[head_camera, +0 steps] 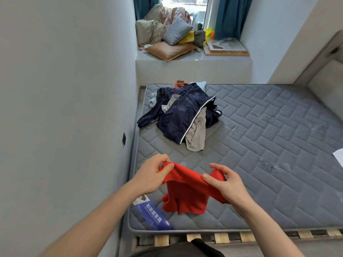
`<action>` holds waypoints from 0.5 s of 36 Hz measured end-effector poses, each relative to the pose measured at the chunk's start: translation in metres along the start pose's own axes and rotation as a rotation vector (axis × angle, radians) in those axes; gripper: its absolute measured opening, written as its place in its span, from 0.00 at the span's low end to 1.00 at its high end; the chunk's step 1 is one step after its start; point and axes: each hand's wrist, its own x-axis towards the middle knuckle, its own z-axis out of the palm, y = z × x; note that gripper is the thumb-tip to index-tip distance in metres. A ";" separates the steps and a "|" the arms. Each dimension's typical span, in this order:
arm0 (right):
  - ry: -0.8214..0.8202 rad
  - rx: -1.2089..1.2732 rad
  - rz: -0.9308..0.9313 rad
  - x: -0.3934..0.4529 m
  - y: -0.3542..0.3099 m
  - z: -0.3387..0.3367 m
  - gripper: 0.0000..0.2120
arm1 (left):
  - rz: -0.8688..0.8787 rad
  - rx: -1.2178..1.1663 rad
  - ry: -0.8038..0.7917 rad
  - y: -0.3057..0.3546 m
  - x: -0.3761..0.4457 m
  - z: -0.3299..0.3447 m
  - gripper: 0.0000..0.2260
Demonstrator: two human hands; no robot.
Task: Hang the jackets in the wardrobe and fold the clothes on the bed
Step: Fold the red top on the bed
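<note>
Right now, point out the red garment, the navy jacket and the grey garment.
red garment (187, 195), head view, middle of hanging cloth.
navy jacket (178, 117), head view, broad front panel.
grey garment (196, 134), head view, its lower half.

I see a plain red garment (187, 190) over the grey mattress (259, 145), which has a quilted pattern like bricks, and a blue label (154, 217) with white characters at its near corner. In the pile, the jacket (183, 115) is dark navy with a white stripe, and the cloth (196, 134) beside it is beige-grey. The curtains (228, 15) are teal, one pillow (178, 30) has small black-white checks, and another cushion (170, 50) is brown.
</note>
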 end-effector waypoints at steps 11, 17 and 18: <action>0.073 -0.341 -0.337 0.013 -0.003 0.001 0.08 | -0.090 -0.410 0.181 0.023 0.021 0.001 0.08; 0.064 -0.377 -0.296 0.019 -0.006 0.001 0.17 | -0.066 -0.378 0.153 0.023 0.020 -0.003 0.08; 0.060 -0.381 -0.299 0.020 -0.007 0.002 0.17 | -0.078 -0.383 0.124 0.024 0.020 -0.005 0.06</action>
